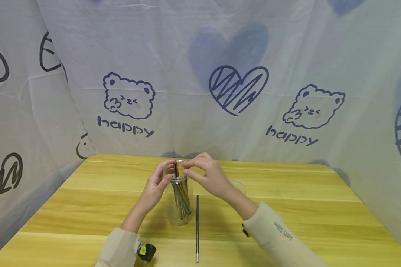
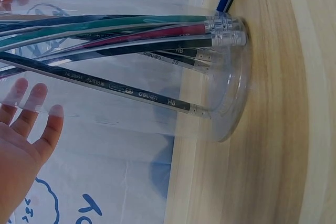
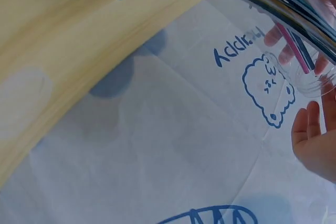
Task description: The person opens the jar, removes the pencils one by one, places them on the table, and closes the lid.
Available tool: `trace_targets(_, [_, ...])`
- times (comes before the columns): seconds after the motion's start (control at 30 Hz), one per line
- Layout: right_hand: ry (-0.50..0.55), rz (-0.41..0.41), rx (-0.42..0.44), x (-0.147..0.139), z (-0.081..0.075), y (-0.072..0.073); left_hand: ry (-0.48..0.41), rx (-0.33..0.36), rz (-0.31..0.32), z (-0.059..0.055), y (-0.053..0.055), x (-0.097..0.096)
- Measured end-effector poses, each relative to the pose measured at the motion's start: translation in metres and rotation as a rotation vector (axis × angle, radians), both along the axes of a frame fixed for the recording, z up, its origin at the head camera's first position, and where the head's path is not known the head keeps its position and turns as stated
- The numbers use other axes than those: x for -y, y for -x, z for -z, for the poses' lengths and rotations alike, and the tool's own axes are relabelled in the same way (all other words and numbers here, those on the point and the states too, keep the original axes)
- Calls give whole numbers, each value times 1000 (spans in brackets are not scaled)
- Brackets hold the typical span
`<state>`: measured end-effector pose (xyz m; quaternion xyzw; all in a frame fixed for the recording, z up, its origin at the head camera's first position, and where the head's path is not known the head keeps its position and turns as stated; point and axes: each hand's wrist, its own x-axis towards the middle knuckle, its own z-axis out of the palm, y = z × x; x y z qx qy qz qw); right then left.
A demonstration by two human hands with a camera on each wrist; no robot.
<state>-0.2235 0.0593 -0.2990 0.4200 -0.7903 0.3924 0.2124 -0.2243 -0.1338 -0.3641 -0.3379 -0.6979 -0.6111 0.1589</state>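
A clear plastic jar stands upright on the table with several pencils inside, black, green and dark red, their eraser ends down at its base. My left hand holds the jar near its top; in the left wrist view its fingertips lie against the clear wall. One dark pencil rises above the others at the mouth. My right hand is by the mouth, thumb and index finger a little apart just right of that pencil. In the right wrist view, pink and black pencil ends show near the jar's rim.
A loose dark pencil lies on the wooden table, right of the jar and pointing away from me. Behind my right wrist lies a clear round lid. A printed white cloth hangs behind the table.
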Motion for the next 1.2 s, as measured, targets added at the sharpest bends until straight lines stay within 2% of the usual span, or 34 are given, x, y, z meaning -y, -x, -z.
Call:
trace_targets(0.1, [-143,-15,-79,-1,-2,0,-3,-1,4,0,0,0])
trace_targets(0.23, [-323,12,-182,-2,-6,-2,-4,-6,5,0,0,0])
trace_targets(0.3, [-378,18,-197,-2,-8,-3,-8,-8,7,0,0,0])
trace_targets(0.43, [-417,17,-194,-1,-11,-4,-16,-8,12,0,1,0])
trace_targets(0.6, [-414,13,-194,0,-12,-3,-13,-4,9,0,2,0])
trace_targets(0.93, [-345,-10,-105,0,-11,-3,-18,-10,5,0,1,0])
trace_targets(1.2, [-178,-46,13,-1,-12,0,-15,0,2,0,0,-1])
